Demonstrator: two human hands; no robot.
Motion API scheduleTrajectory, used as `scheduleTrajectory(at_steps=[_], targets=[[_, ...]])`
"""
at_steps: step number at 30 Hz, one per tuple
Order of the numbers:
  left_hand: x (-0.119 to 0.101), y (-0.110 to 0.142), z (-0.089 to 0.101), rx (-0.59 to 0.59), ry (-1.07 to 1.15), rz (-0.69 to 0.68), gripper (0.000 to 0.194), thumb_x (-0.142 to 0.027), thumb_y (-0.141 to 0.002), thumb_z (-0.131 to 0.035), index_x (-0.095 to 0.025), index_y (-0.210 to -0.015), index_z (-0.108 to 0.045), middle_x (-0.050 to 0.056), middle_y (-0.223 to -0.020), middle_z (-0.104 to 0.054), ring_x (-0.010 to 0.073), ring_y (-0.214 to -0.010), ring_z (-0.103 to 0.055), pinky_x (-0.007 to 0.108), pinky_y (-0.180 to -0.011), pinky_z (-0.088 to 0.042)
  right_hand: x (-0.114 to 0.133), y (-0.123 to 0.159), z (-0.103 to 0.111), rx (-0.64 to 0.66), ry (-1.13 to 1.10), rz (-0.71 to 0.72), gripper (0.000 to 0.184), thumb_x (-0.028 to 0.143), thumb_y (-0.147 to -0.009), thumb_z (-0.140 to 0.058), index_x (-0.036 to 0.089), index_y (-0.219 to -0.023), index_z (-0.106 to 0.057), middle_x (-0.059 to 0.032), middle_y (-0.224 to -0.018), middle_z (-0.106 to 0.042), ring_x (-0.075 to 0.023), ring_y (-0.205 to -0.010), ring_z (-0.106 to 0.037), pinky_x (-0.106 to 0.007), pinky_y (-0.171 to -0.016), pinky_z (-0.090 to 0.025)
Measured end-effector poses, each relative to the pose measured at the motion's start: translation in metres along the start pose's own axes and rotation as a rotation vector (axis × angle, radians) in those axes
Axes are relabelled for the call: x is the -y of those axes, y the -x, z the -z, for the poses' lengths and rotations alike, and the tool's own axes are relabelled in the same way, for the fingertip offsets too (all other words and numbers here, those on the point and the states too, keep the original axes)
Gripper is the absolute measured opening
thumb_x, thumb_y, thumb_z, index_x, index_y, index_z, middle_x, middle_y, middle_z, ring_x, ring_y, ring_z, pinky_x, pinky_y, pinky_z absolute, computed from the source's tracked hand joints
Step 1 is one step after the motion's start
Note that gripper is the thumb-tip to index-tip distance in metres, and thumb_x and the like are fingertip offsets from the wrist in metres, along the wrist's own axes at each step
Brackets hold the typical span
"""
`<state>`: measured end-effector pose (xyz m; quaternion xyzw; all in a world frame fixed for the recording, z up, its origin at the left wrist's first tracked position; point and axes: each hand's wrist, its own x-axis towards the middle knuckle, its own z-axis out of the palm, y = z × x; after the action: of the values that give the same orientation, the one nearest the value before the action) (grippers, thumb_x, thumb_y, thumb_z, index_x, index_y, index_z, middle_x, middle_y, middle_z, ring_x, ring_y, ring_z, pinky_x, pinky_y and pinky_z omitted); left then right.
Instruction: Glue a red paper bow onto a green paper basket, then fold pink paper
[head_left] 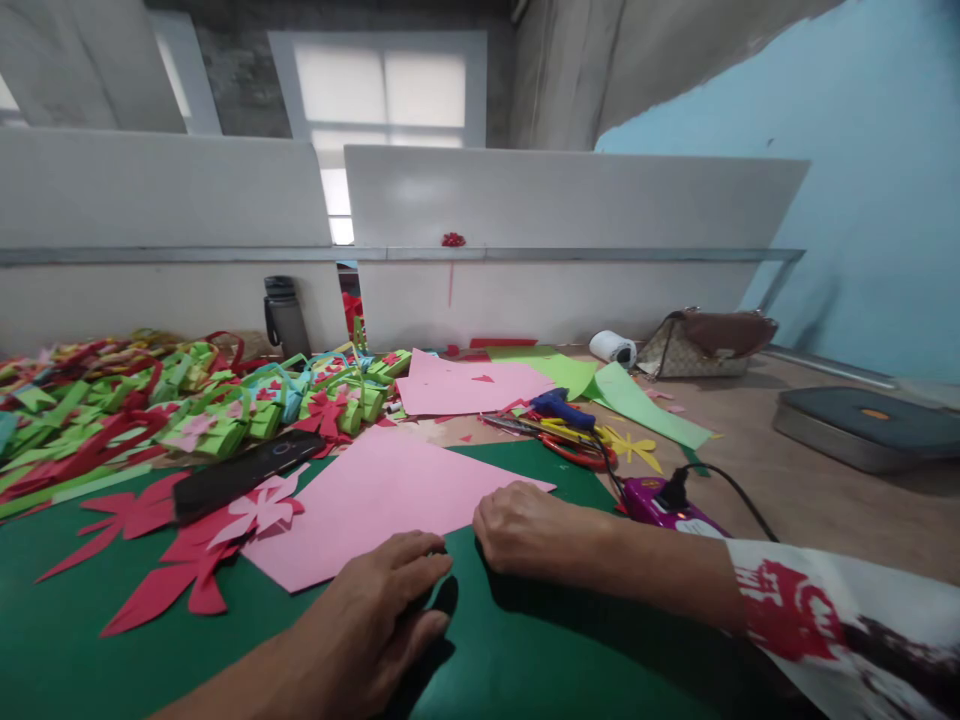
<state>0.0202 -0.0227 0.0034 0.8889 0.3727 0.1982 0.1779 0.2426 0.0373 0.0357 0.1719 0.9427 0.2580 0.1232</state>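
Left hand (394,615) is held loosely bent over the near edge of the smooth pink sheet (375,480), thumb and fingers apart, nothing seen grasped; right hand (521,525) is clenched at the sheet's right near edge, and whether anything is gripped under the curled fingers cannot be told. The sheet, flat and straight-edged, is laid centrally on a smooth green mat (67,625). At left, pointed red petal cutouts (180,585) are overlapped by a pale pink flower cutout (259,508) and a glossy black device (247,475). Farther left, folded green, red and blue paper pieces with strip handles (187,400) are heaped, a dark bottle (285,320) placed behind. At centre far, a second pink sheet (465,385), light green paper (652,405), blue glue gun (562,408) and orange-handled scissors (577,452) are crowded together. At right, a black plug (673,490) is seated in a purple power strip (694,517); a patterned handbag (705,345) and grey-lidded box (870,430) are set on the brown worktop (795,465). White panels (562,200) are crossed by a metal rail (570,254); a bright window (382,90), rough concrete and a light-blue wall (862,200) are seen beyond.
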Motion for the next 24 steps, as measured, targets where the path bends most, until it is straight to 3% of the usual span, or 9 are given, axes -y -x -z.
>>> scheduleTrajectory(at_steps=[3,6,10,12,17,21,24], targets=[[-0.002,0.002,0.0,-0.104,0.044,-0.004,0.034,-0.033,-0.094,-0.046,-0.021,-0.121,-0.062,0.012,-0.127,-0.062,0.0253,-0.114,-0.059,0.034,-0.097,-0.048,0.002,0.0,0.001,0.0,-0.005,-0.015,0.017,0.003,-0.085,-0.049,0.008,-0.078,-0.063,-0.0105,-0.068,-0.064,-0.0177,-0.057,-0.06,-0.026,-0.041,-0.034],[-0.011,0.003,0.004,-0.171,0.186,0.053,0.032,-0.038,-0.093,-0.045,-0.022,-0.107,-0.069,0.009,-0.108,-0.071,0.0251,-0.1,-0.065,0.031,-0.085,-0.052,0.004,0.001,0.002,-0.001,0.0,-0.067,0.017,0.001,-0.084,-0.048,0.008,-0.078,-0.063,-0.0107,-0.067,-0.064,-0.0181,-0.057,-0.06,-0.027,-0.042,-0.035],[-0.023,0.001,0.009,-0.03,0.557,0.349,0.037,-0.047,-0.091,-0.05,-0.018,-0.099,-0.071,0.006,-0.087,-0.073,0.0213,-0.08,-0.066,0.026,-0.069,-0.05,0.003,-0.001,0.003,0.013,-0.019,-0.09,0.015,0.002,-0.083,-0.052,0.008,-0.079,-0.064,-0.0099,-0.066,-0.065,-0.0188,-0.056,-0.061,-0.027,-0.04,-0.035],[-0.026,0.0,0.01,0.036,0.704,0.407,0.039,-0.048,-0.089,-0.052,-0.015,-0.097,-0.07,0.007,-0.083,-0.072,0.0196,-0.076,-0.064,0.024,-0.064,-0.047,0.001,-0.004,0.004,0.031,-0.049,-0.068,0.014,0.005,-0.083,-0.054,0.01,-0.077,-0.066,-0.0089,-0.065,-0.065,-0.0183,-0.055,-0.061,-0.027,-0.039,-0.034],[-0.025,-0.003,0.009,0.038,0.828,0.427,0.041,-0.051,-0.085,-0.059,-0.013,-0.093,-0.07,0.006,-0.079,-0.071,0.0166,-0.074,-0.062,0.023,-0.064,-0.043,-0.004,-0.015,0.005,0.07,-0.11,-0.002,0.016,0.006,-0.083,-0.057,0.013,-0.072,-0.066,-0.0059,-0.066,-0.067,-0.0159,-0.057,-0.062,-0.025,-0.042,-0.035],[-0.022,-0.005,0.006,-0.028,1.107,0.592,0.052,-0.057,-0.072,-0.072,-0.012,-0.097,-0.064,0.008,-0.086,-0.069,0.0172,-0.072,-0.065,0.022,-0.057,-0.046,-0.003,-0.015,0.002,0.059,-0.088,-0.057,0.016,0.002,-0.083,-0.052,0.009,-0.079,-0.066,-0.0095,-0.07,-0.066,-0.0186,-0.064,-0.065,-0.026,-0.045,-0.037],[-0.018,-0.006,0.007,-0.082,1.345,0.733,0.048,-0.052,-0.077,-0.069,-0.013,-0.103,-0.057,0.009,-0.092,-0.067,0.0193,-0.073,-0.068,0.023,-0.052,-0.048,-0.005,-0.011,0.001,0.048,-0.079,-0.123,0.016,-0.001,-0.081,-0.051,0.007,-0.084,-0.064,-0.0118,-0.074,-0.067,-0.0203,-0.067,-0.066,-0.026,-0.045,-0.038]])
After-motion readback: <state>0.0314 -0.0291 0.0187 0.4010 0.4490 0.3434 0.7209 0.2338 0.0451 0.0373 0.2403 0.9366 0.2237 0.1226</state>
